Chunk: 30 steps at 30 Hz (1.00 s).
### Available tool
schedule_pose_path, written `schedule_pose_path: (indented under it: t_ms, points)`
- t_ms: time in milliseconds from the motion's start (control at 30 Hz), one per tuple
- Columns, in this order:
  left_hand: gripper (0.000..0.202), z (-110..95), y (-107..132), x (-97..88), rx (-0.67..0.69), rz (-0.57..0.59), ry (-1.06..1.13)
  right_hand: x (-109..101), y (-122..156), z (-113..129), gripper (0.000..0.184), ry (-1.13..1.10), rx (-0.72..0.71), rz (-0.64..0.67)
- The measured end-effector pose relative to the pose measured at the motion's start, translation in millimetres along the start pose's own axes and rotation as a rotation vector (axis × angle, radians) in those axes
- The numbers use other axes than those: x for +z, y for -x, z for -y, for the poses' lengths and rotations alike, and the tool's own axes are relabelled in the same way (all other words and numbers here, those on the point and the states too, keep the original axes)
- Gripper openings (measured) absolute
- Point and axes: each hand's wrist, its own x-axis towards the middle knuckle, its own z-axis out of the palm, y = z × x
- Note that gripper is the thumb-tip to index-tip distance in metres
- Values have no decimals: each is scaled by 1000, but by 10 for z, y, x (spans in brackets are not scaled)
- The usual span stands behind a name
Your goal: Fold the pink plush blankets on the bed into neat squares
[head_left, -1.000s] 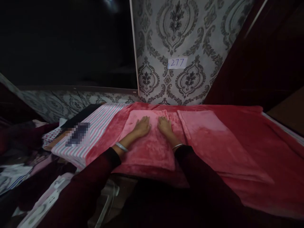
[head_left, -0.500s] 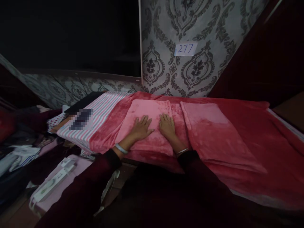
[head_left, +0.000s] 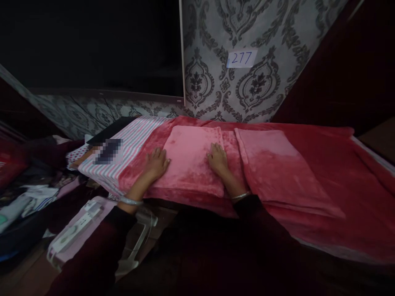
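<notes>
A folded pink plush cloth (head_left: pixel 191 154) lies flat on a red plush blanket (head_left: pixel 333 164) that covers the long surface before me. My left hand (head_left: pixel 156 163) rests at the cloth's left edge, palm down with the fingers apart. On the cloth's right side lies my right hand (head_left: pixel 217 158), its fingers stretched out and pressing lightly. Neither hand grips anything. To the right, a second folded pink plush piece (head_left: pixel 277 168) spreads over the same blanket, apart from both hands.
A striped cloth (head_left: pixel 135 137) with a blurred-out object on it is at the left end. Below stands a pink stool-like surface with a white power strip (head_left: pixel 75 226). Clothes are heaped at far left. A large dark screen (head_left: pixel 92 45) hangs above, beside a paper marked 277 (head_left: pixel 242 58).
My left hand has slid left from the middle of the folded cloth to its left edge. My right hand stays near the right side. The view has shifted slightly.
</notes>
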Motion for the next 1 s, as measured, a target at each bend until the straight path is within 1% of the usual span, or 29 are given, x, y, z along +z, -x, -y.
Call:
schedule_pose_path:
  t_ms: [33, 100, 133, 200, 267, 333, 367, 433, 567, 667, 800, 867, 933, 1000]
  points:
    - [60, -126, 56, 6, 44, -27, -1, 15, 66, -12, 66, -97, -27, -40]
    - [61, -444, 197, 68, 198, -43, 15, 91, 242, -43, 68, -350, -101, -110]
    - [62, -617, 274, 124, 286, -19, 33, 147, 341, -58, 68, -483, -120, -127]
    - [64, -936, 418, 269, 424, 51, 57, 275, 525, -86, 68, -674, -95, -129]
    - [64, -1154, 520, 417, 468, 75, 45, 395, 657, -110, 69, -710, -32, -117]
    - [63, -1229, 565, 521, 462, 55, 28, 476, 721, -129, 68, -665, -10, -113]
    - [64, -1216, 569, 546, 452, 43, 24, 499, 734, -137, 68, -651, -19, -117]
    - [66, -1108, 550, 544, 419, 39, 18, 514, 737, -146, 67, -660, -44, -132]
    - [71, -722, 491, 427, 273, 58, -35, 474, 737, -132, 67, -673, -40, -147]
    - [71, -426, 486, 359, 149, 34, -88, 446, 750, -115, 66, -661, -36, -138]
    - [69, -134, 504, 322, 36, 1, -118, 446, 761, -112, 66, -676, -16, -118]
    - [68, -30, 490, 287, 0, 34, -116, 436, 751, -117, 65, -722, 16, -96]
    - [68, 44, 444, 222, -24, 94, -108, 384, 713, -128, 64, -782, 66, -83]
    - [70, 74, 358, 132, -30, 131, -106, 280, 632, -151, 64, -828, 91, -118]
